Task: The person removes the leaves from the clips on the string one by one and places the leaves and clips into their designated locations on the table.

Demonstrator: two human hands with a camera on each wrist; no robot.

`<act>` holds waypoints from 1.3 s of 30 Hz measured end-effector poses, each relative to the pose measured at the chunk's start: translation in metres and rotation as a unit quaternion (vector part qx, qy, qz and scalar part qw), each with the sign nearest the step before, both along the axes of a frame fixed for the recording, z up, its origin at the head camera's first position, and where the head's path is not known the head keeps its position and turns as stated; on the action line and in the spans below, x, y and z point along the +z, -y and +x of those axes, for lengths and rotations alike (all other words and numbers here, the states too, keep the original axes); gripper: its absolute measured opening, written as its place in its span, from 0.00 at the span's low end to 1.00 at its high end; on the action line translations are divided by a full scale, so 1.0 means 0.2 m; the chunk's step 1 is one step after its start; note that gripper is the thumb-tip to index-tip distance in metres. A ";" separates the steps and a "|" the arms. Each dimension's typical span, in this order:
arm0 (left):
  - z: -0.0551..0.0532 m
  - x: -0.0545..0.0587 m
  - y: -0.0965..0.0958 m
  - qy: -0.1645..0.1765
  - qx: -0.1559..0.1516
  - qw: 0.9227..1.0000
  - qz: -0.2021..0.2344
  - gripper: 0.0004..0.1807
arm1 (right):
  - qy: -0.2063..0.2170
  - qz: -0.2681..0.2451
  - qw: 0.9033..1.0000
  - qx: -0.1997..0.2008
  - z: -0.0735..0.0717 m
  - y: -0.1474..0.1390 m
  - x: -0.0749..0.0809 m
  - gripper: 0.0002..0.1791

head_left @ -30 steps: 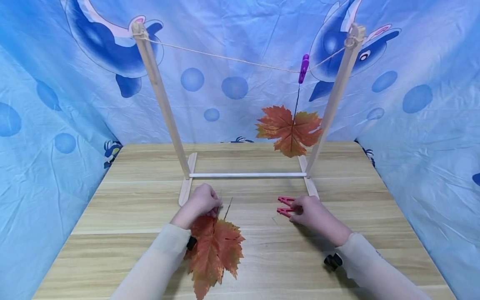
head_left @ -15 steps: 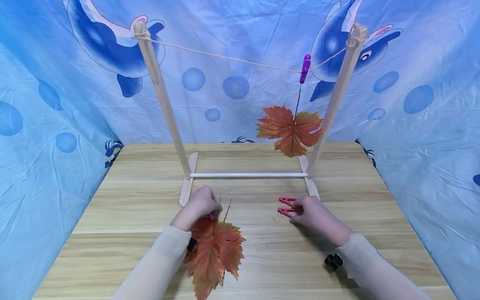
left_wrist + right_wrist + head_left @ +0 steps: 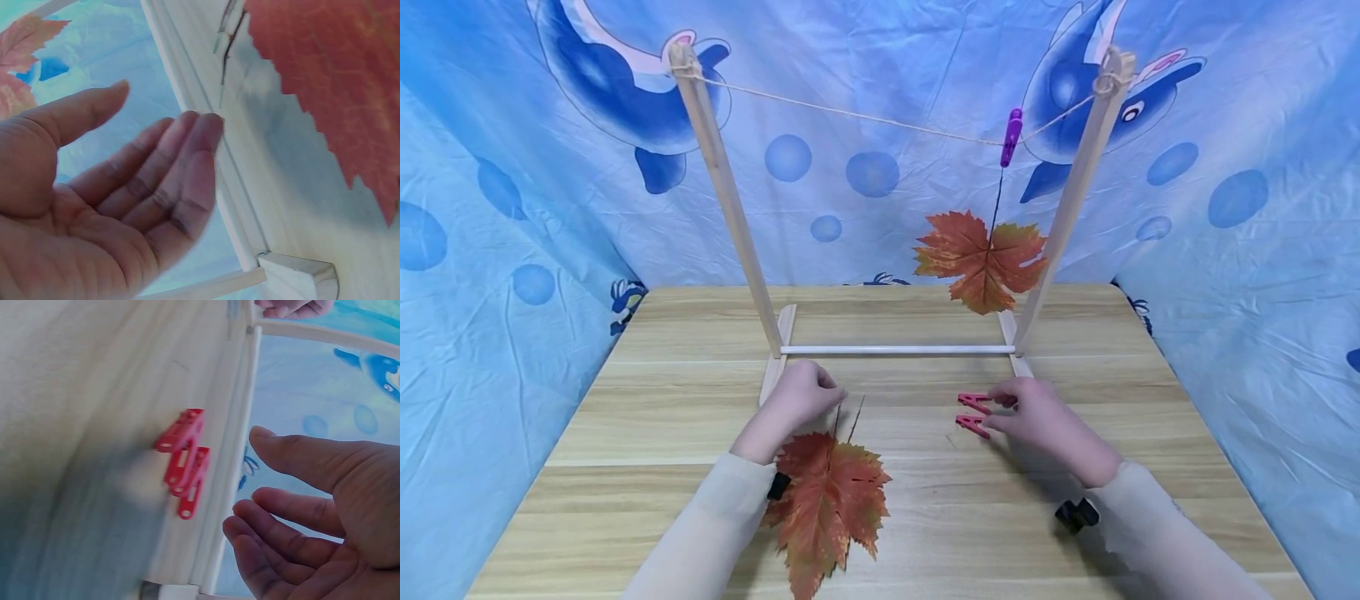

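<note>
In the head view my left hand (image 3: 793,402) is just above the stems of orange-red artificial maple leaves (image 3: 831,508), which overlap on the table with two stems showing. The left wrist view shows this hand (image 3: 131,194) with thumb and fingers apart and nothing between them; a leaf (image 3: 331,81) lies beyond the fingertips. At the right, two red clothespins (image 3: 972,426) lie side by side on the table. My right hand (image 3: 1037,421) is beside them, and the right wrist view shows its thumb and loosely bent fingers apart from the clothespins (image 3: 181,440), holding nothing.
A wooden frame with a left post (image 3: 722,183), right post (image 3: 1075,192) and white crossbar (image 3: 895,350) stands behind the hands. A string (image 3: 850,113) sags between the posts. A purple clothespin (image 3: 1012,137) on it holds another maple leaf (image 3: 985,262) by its stem.
My left hand has let go of the leaf stem and risen slightly. My right hand has released the red clothespins and drawn back a little to the right. The leaves and clothespins stay put.
</note>
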State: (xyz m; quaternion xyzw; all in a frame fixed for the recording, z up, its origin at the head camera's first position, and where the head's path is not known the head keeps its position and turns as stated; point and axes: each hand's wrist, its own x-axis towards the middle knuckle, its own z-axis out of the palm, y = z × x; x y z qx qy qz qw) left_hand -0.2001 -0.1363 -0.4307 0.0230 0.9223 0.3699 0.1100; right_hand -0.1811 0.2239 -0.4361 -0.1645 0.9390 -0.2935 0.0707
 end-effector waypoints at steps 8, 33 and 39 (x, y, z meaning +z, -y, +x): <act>-0.03 0.03 -0.01 -0.098 -0.037 0.991 0.078 0.11 | -0.016 -0.044 0.999 -0.009 -0.01 -0.02 0.10 0.16; -0.06 0.16 -0.10 -0.128 -0.053 0.972 0.189 0.12 | -0.115 -0.099 0.988 -0.028 -0.01 -0.02 0.44 0.16; -0.07 0.21 -0.13 -0.150 -0.061 0.966 0.203 0.13 | -0.149 -0.106 0.983 -0.022 -0.02 -0.03 0.52 0.15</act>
